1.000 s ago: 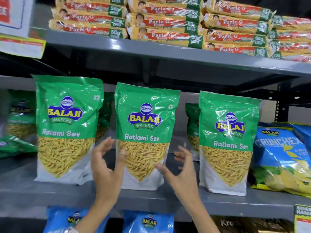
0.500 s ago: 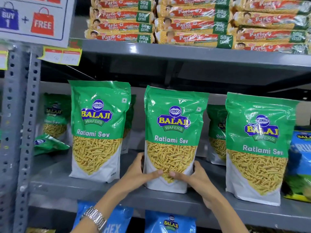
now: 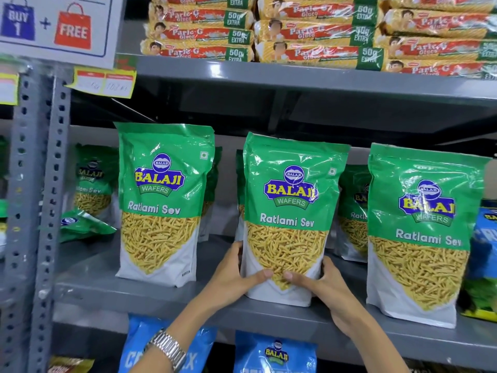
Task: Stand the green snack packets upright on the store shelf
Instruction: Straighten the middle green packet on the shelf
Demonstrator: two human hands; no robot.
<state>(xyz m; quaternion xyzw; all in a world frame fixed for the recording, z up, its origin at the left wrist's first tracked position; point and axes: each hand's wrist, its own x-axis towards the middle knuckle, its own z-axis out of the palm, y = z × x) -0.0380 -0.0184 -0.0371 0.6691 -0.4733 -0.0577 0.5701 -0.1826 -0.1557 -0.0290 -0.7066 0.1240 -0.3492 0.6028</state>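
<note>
Both hands, the left hand (image 3: 236,278) and right hand (image 3: 322,286), are clasping the lower part of the middle green packet (image 3: 291,211), which is standing upright on the grey shelf (image 3: 107,286), with matching packets standing either side of the grip and more behind.

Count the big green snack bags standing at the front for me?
3: left green bag, middle green bag between both hands, right green bag. More stand partly hidden behind.

My bare left forearm carries a silver metal link-bracelet wristwatch (image 3: 168,349) at the wrist; my right forearm is bare, no sleeves visible.
</note>
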